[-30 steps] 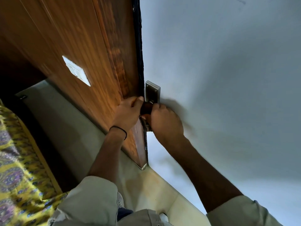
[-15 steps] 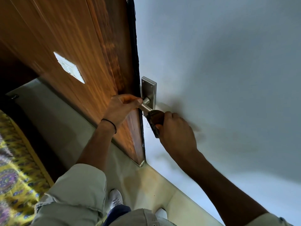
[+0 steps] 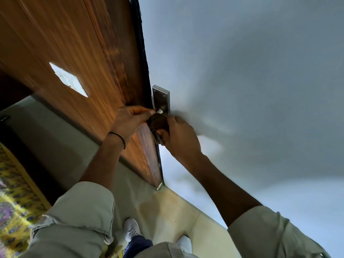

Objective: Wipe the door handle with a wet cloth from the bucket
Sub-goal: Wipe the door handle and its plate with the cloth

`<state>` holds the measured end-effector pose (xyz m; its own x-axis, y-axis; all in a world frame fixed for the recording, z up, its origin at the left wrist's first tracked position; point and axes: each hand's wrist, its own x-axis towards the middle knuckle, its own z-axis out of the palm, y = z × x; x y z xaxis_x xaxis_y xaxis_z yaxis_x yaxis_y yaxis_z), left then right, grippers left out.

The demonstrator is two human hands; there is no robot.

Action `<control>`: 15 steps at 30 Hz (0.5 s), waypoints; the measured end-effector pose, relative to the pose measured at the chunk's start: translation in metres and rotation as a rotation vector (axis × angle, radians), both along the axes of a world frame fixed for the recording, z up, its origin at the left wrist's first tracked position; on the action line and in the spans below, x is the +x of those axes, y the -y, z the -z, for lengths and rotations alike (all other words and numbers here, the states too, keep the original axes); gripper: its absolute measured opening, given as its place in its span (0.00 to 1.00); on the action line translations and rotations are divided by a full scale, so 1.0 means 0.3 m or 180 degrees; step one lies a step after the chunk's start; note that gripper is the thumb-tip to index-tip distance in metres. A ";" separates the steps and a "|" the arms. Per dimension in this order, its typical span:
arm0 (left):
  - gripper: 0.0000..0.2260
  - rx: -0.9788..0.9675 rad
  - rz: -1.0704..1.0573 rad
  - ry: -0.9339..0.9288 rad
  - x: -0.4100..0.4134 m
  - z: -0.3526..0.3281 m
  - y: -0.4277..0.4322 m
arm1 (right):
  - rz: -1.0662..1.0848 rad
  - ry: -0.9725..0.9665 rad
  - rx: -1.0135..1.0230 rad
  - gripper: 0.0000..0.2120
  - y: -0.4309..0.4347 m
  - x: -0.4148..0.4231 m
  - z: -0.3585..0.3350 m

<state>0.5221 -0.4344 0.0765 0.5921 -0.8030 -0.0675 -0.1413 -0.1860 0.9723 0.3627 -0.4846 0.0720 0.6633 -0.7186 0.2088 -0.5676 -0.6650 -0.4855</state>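
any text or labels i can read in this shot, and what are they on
None can be read.
White plate on the wooden door: faint marks, too blurred to read.
Metal handle plate: only screws show, no brand or number.
Dark cloth held on the handle by the right hand, with the left hand beside it: no label visible.
Yellow patterned fabric: pattern only, no words.
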 end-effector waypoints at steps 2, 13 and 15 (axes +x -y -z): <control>0.03 0.0005 0.0031 -0.0065 0.003 0.001 -0.006 | -0.0019 0.0109 0.0077 0.14 -0.003 -0.044 0.020; 0.05 -0.0087 0.0111 -0.0281 -0.020 -0.027 -0.012 | 0.0541 0.3087 0.3119 0.17 -0.099 -0.201 0.200; 0.05 -0.0116 0.0093 -0.0322 -0.018 -0.023 -0.010 | 0.0645 0.3867 0.4169 0.30 -0.142 -0.167 0.210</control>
<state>0.5168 -0.4315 0.0834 0.5601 -0.8228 -0.0962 -0.0471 -0.1476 0.9879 0.3125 -0.4420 0.0091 0.4779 -0.8418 -0.2509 0.4551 0.4816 -0.7490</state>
